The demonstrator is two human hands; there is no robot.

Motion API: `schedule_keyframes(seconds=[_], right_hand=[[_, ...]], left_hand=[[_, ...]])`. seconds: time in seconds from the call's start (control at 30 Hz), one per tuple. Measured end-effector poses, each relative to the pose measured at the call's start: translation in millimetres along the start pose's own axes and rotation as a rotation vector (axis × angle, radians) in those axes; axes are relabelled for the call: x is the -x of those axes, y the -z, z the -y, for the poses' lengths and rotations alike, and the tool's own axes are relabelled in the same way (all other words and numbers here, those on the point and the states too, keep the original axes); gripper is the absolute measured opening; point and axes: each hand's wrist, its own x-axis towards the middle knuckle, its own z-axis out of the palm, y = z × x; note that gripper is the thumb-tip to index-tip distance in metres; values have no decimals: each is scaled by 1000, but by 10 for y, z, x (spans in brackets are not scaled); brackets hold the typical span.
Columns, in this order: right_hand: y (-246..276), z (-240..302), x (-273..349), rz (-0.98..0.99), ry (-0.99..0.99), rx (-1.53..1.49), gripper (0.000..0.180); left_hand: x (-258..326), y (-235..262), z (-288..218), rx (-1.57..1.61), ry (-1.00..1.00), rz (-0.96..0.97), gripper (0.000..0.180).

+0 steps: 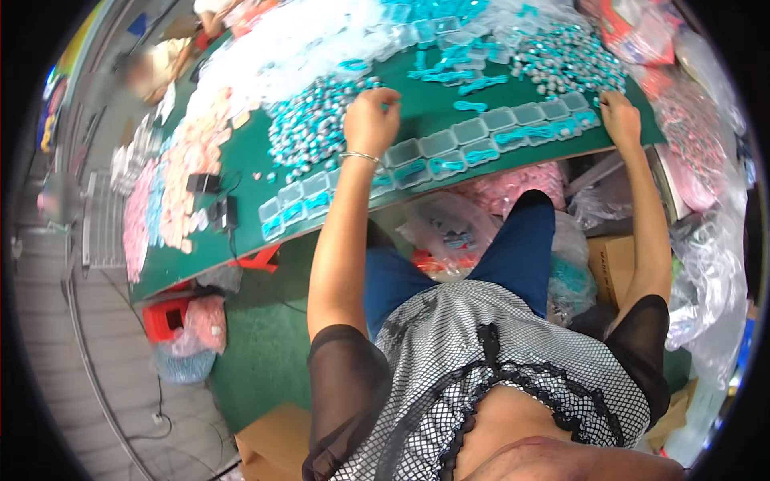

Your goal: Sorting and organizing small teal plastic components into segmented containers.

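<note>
My left hand (372,122) is at the right edge of a heap of small turquoise and grey pieces (309,124). Its fingers are curled in, and anything between them is hidden. Over on the right, my right hand (621,120) has its fingertips pressed together at the border of a second heap (565,60) of similar pieces. What it pinches is too small to tell. Between and below the hands runs a row of small clear plastic boxes (437,144) with lids raised, along the table's near edge. Several hold coiled turquoise cords (481,155).
Loose turquoise cord bundles (471,106) lie on the green table (417,92). Clear plastic boxes pile up at the back (273,44). Peach pieces (192,136) and a black device (223,212) are on the left. Plastic bags (690,136) crowd the right. Another person (156,68) sits at far left.
</note>
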Motion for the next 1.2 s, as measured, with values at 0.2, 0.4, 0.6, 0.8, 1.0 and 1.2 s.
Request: schedule_keyframes(seconds=[0.2,0.4,0.6,0.8,1.0,1.2], right_hand=[[-156,-6,-22,12,-6,-260,13],[-180,6,-33,-16,67,-348,18],[68,-83,79,74,-223,-463,24],[281,277,132,102,-195,-875,19],[472,660,285,39,-77,-952,12],[437,942,329,-52,162,-876,11]], left_hand=[[77,315,549,-405,84,30,13],[0,176,593,-820,-85,39,15],[-29,88,616,-899,-215,86,10],[-54,225,569,-728,-204,75,4],[144,-413,-552,283,-36,177,14],[322,-1034,-1291,359,-99,183,11]])
